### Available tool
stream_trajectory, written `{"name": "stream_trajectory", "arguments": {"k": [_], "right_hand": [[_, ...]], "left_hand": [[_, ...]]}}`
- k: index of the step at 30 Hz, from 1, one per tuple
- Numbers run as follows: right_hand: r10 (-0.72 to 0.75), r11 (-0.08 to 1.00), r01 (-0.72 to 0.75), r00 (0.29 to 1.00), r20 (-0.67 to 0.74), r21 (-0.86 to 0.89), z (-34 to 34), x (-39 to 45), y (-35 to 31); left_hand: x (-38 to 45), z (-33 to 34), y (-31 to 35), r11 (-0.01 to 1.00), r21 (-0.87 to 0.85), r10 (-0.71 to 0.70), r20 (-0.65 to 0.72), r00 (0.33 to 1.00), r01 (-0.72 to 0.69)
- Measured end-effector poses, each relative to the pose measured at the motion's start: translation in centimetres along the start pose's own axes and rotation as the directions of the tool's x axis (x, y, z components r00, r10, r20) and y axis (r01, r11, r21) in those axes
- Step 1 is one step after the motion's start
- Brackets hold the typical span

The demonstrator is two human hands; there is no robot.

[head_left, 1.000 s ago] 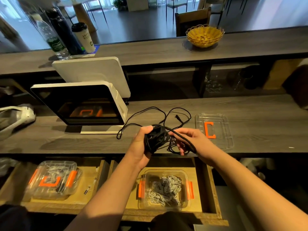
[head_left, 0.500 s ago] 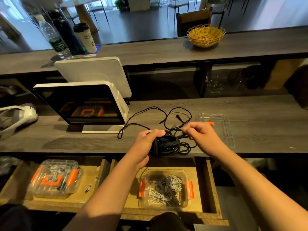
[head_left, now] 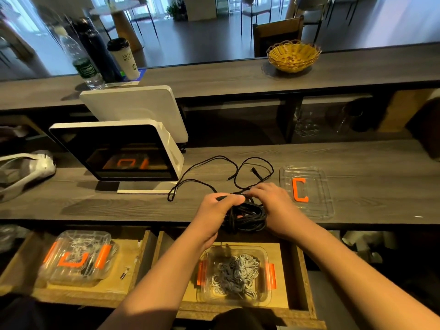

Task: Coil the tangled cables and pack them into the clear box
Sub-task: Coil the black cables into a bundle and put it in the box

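both hands grip the bundled black cable [head_left: 247,215] at the grey wooden counter's [head_left: 119,206] front edge: left hand [head_left: 217,206] curled round it, right hand [head_left: 273,201] pinching strands. below, an open clear plastic box with orange clips [head_left: 235,275] holds grey coiled cables [head_left: 235,272] in a wooden drawer [head_left: 297,270].

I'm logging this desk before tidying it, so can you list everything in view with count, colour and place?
black cable: 1, black, part coiled at the counter's front edge, loose loops trailing behind
clear lid: 1, clear with orange clip, on the counter, right of the cable
open clear box: 1, clear with orange clips, grey-white cables inside, right drawer
closed clear box: 1, clear with orange clips, left drawer
screens: 2, white, back to back, counter left
basket: 1, yellow, upper ledge
bottles: 2, one clear, one dark, upper ledge left
cup: 1, white with black lid, beside the bottles
left hand: grip on the coil
right hand: grip on the cable
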State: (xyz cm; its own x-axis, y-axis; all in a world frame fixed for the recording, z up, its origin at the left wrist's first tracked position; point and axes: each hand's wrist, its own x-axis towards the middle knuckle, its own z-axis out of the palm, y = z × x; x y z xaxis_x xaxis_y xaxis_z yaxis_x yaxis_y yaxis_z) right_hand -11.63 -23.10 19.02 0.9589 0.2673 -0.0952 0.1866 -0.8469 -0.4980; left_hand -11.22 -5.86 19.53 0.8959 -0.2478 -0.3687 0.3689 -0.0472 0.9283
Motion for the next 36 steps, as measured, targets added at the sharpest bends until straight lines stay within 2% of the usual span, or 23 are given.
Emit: {"name": "stream_trajectory", "arguments": {"k": [3,6,8,10,11,14,20,24,26,29,33,36], "right_hand": [[0.019,0.996,-0.020,1.000,-0.010,-0.084,0.6,0.2,0.1],[-0.049,0.994,0.045,0.998,-0.045,-0.102,0.7,0.4,0.3],[-0.055,0.998,0.057,0.995,-0.088,0.024,0.8,0.5,0.4],[0.004,0.985,0.020,0.990,-0.138,0.171,0.6,0.5,0.3],[0.025,0.982,0.002,0.990,-0.141,0.188,0.5,0.5,0.2],[0.028,0.977,-0.010,0.996,-0.082,0.213,0.8,0.1,0.1],[-0.031,0.900,0.030,1.000,-0.005,0.435,1.1,-0.4,-0.8],[-0.083,0.881,0.053,0.996,0.042,0.470,1.5,-1.1,-1.4],[-0.071,0.887,0.030,0.995,0.071,0.462,1.8,-1.6,-1.2],[-0.059,0.901,0.018,0.995,0.081,0.433,1.6,-1.9,-0.8],[-0.080,0.938,0.040,0.991,0.103,0.345,0.8,-1.9,-0.4],[-0.091,0.959,0.054,0.989,0.119,0.278,0.7,-2.2,0.5]], "left_hand": [[0.2,0.1,-0.1,0.994,-0.103,-0.036,-0.028,0.999,0.033],[0.7,0.4,0.2,0.986,-0.168,-0.028,-0.072,0.997,0.016],[1.0,0.5,0.5,0.978,-0.208,-0.007,-0.104,0.995,-0.015],[1.4,0.5,0.8,0.962,-0.269,0.008,-0.145,0.989,-0.047],[1.6,0.6,0.9,0.955,-0.292,0.009,-0.163,0.987,-0.057],[1.9,0.9,0.8,0.934,-0.348,0.001,-0.226,0.974,-0.081],[2.7,2.2,1.7,0.810,-0.578,-0.059,-0.250,0.966,-0.100],[3.6,2.7,2.0,0.783,-0.605,-0.095,-0.344,0.934,-0.143],[3.9,2.7,1.9,0.794,-0.583,-0.096,-0.401,0.911,-0.172],[4.5,2.7,1.9,0.863,-0.469,-0.089,-0.507,0.857,-0.187],[4.8,2.5,1.3,0.935,-0.277,-0.015,-0.654,0.756,-0.221],[4.0,2.5,0.6,0.975,-0.084,0.088,-0.700,0.709,-0.203]]}}
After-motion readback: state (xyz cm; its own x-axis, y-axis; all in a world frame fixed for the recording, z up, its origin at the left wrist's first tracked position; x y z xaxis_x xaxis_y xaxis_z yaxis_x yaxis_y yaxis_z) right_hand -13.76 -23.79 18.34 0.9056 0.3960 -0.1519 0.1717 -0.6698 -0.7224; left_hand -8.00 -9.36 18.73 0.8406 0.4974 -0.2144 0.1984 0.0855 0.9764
